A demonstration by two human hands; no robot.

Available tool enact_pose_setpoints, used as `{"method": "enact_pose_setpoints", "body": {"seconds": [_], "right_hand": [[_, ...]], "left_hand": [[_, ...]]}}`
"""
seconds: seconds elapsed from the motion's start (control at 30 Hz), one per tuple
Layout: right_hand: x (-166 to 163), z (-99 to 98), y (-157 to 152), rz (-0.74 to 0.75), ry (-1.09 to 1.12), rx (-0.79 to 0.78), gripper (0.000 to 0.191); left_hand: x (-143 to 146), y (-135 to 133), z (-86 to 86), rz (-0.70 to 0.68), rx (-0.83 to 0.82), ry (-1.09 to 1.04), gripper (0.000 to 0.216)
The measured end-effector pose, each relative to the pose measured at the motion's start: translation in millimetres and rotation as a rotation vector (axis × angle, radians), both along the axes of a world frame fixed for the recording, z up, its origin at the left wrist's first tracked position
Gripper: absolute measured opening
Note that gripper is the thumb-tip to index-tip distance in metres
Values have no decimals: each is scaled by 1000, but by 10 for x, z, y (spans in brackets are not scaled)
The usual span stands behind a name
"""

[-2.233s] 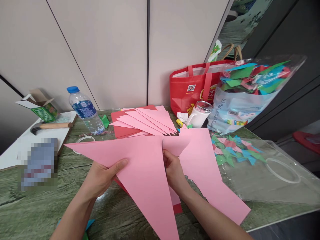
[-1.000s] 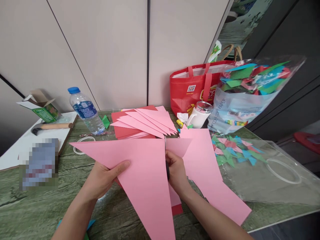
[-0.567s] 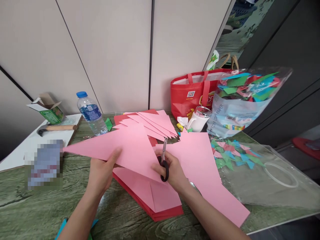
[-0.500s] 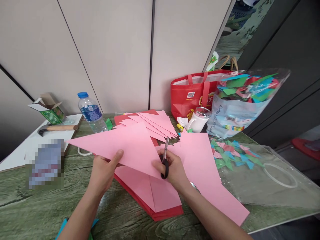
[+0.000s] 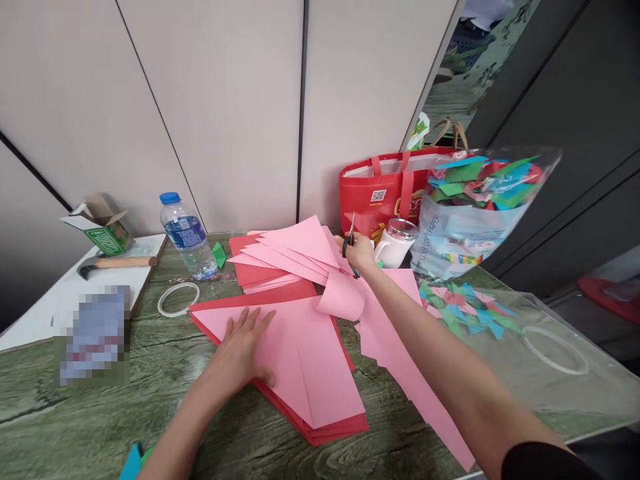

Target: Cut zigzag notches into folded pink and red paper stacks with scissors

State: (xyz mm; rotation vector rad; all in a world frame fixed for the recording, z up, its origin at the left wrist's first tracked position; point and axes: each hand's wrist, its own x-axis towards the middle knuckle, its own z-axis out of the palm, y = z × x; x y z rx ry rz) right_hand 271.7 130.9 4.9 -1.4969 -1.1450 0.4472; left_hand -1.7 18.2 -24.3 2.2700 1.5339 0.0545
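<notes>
My left hand (image 5: pixel 242 347) lies flat with fingers spread on a pink folded sheet (image 5: pixel 300 360) that tops a stack of red paper (image 5: pixel 340 427) near the table's front. My right hand (image 5: pixel 357 252) reaches far forward and is closed on a pair of scissors (image 5: pixel 350 240), blades pointing up. That hand is at the right edge of a pile of pink paper triangles (image 5: pixel 290 253) lying on more red sheets. A curled pink piece (image 5: pixel 343 300) lies under my right forearm, with other pink offcuts (image 5: pixel 400 360) to the right.
A water bottle (image 5: pixel 186 235), green box (image 5: pixel 103 225) and hammer (image 5: pixel 117 263) stand at the left. A white ring (image 5: pixel 178 299) lies nearby. Behind are a red bag (image 5: pixel 385 193), white mug (image 5: pixel 395 243), a clear bag of folded paper (image 5: pixel 475 200), and loose folded pieces (image 5: pixel 465 310).
The cut pink triangle has left my hands and now lies on the far pile. My right hand moved forward with the scissors. My left hand dropped flat onto the folded pink sheet.
</notes>
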Motion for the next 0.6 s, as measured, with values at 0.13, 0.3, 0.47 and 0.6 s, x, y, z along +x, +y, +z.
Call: {"method": "enact_pose_setpoints", "body": {"seconds": [0.13, 0.3, 0.47, 0.6], "right_hand": [[16, 62, -347, 17, -120, 89, 29], [-73, -78, -943, 603, -508, 5, 34], [-106, -485, -1197, 459, -430, -3, 27], [-27, -407, -1255, 276, -150, 35, 19]], "left_hand": [[13, -37, 8, -141, -101, 33, 107], [32, -66, 43, -172, -142, 67, 94], [-18, -37, -11, -165, -121, 52, 84], [-58, -10, -41, -154, -103, 31, 81]]}}
